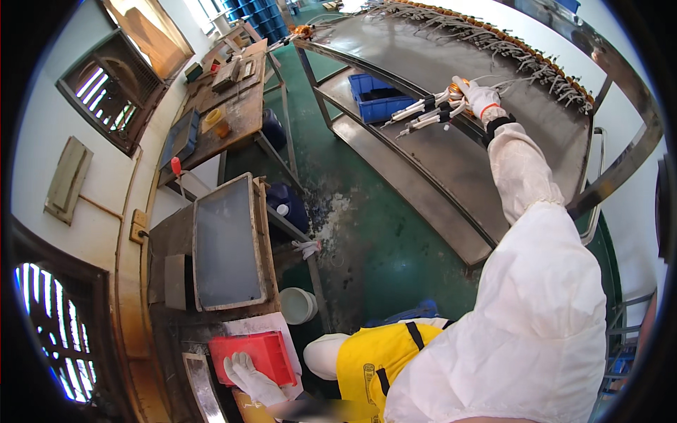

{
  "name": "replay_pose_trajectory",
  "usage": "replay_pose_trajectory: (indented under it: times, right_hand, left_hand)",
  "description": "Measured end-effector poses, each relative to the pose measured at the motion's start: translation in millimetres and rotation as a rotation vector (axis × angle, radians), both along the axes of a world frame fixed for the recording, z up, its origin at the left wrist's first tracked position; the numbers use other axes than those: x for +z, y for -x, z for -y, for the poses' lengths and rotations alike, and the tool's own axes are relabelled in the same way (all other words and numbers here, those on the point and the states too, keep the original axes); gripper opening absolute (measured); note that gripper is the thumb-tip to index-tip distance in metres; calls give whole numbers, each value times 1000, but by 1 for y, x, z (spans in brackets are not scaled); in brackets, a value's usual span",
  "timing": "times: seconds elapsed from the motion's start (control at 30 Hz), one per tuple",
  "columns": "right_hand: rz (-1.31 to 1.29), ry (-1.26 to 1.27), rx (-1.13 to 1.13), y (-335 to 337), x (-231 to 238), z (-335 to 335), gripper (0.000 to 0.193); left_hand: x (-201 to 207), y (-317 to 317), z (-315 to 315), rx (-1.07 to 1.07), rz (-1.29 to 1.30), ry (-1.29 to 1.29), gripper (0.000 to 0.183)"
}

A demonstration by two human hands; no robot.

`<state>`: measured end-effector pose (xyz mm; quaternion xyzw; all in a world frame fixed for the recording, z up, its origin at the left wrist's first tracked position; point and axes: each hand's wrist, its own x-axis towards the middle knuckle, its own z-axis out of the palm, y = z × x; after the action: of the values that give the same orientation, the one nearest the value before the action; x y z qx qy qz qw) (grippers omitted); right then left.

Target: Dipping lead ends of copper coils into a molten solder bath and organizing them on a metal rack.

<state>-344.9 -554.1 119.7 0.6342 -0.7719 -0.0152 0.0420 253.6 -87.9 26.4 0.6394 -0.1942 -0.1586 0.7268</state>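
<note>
The wearer's yellow apron [377,363] and loose white sleeve [522,303] are seen in the foreground. At the lower left, the gloved left hand [252,379] is laid on a red tray [283,356], its fingers extended and kept close together; whether the tray is gripped cannot be told. The tray is set on a pale sheet [293,337] at the near end of a workbench. Just beside the bench, a white bucket [297,306] is placed on the green floor [416,271]. Farther along the bench, a shallow rectangular basin [227,243] with a grey surface is supported, and a crumpled glove [308,248] is seen near its right side. Below, a dark blue jerrycan [287,206] is partly hidden by the bench frame.

At the upper right, a bundle of orange-wound parts with white leads [429,111] is held in the gloved right hand [477,97], the fingers being closed about the wound end. The leads are projected past the edge of a metal cart [395,46]. A blue bin [386,111] is carried on the shelf beneath. Along the cart's far edge, similar parts [493,44] are arranged in a long row. In the background, blue crates [255,17] are stacked.
</note>
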Motion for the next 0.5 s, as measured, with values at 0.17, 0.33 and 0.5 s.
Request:
replay_pose_trajectory:
  times: [0.17,0.33,0.5]
  right_hand:
    - [32,-18,-61,-27,14,10,58]
    - [21,95,-55,8,-14,36,58]
    - [-32,253,99,12,-23,13,66]
  left_hand:
    - [-1,2,-1,3,22,17,44]
    - [11,12,9,38,-14,-19,44]
    - [12,12,5,34,0,-33,43]
